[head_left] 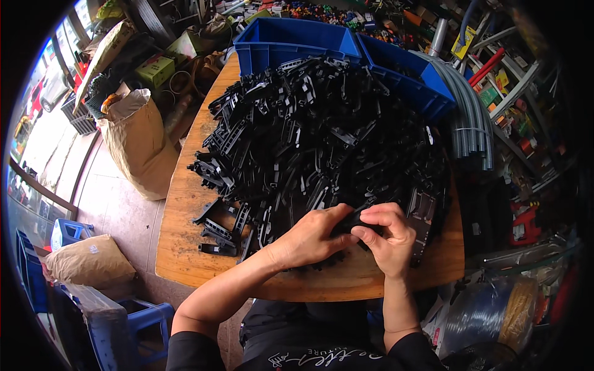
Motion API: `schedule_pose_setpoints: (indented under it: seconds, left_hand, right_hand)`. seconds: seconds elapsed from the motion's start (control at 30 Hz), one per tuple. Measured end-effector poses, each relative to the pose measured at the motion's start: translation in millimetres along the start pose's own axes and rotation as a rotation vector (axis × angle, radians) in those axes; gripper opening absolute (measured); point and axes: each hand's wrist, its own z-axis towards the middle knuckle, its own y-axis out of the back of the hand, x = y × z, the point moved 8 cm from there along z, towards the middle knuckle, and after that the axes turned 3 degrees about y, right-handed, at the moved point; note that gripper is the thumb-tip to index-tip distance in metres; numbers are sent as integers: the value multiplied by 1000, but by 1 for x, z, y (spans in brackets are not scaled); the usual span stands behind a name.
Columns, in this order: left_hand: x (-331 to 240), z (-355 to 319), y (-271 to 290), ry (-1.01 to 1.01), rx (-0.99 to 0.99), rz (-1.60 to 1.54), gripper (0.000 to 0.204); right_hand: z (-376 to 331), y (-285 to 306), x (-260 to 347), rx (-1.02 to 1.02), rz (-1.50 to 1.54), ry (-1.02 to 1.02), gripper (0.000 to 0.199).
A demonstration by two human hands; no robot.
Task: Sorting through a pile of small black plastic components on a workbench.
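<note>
Near the front edge of the wooden table (179,238), both my hands meet around a black plastic part (351,220). My left hand (311,236) grips it from the left, thumb and fingers closed. From the other side, my right hand (391,238) pinches it between thumb and fingertips. Fingers cover much of the part, so its full shape is hidden. Right behind my hands rises a large heap of black plastic parts (309,142), many of them long and ribbed. Several loose ones (219,235) lie at the heap's left front.
Two blue bins (281,63) stand behind the heap. Grey tubes (473,133) are bundled to the table's right, near crowded shelves. On the left floor are an open paper sack (139,145), another brown sack (93,263) and a blue plastic stool (148,318).
</note>
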Motion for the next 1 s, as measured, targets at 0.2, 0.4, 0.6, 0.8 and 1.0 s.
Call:
schedule_pose_setpoints:
  seconds: [0.2,0.4,0.6,0.8,1.0]
  left_hand:
    - [1,1,-1,-54,-19,-19,40]
    - [-1,1,-2,-100,-43,27,39]
    - [-6,-1,1,-102,-36,100,38]
    - [-6,-1,-5,-98,-65,73,29]
    - [-12,-3,-3,-125,-107,98,25]
  right_hand:
    - [-1,4,-5,4,92,-75,22]
    - [3,7,2,27,-6,0,21]
    - [3,6,-9,61,-57,-143,67]
    - [-15,-6,-38,145,233,-408,47]
    - [-12,-6,-32,96,203,-385,39]
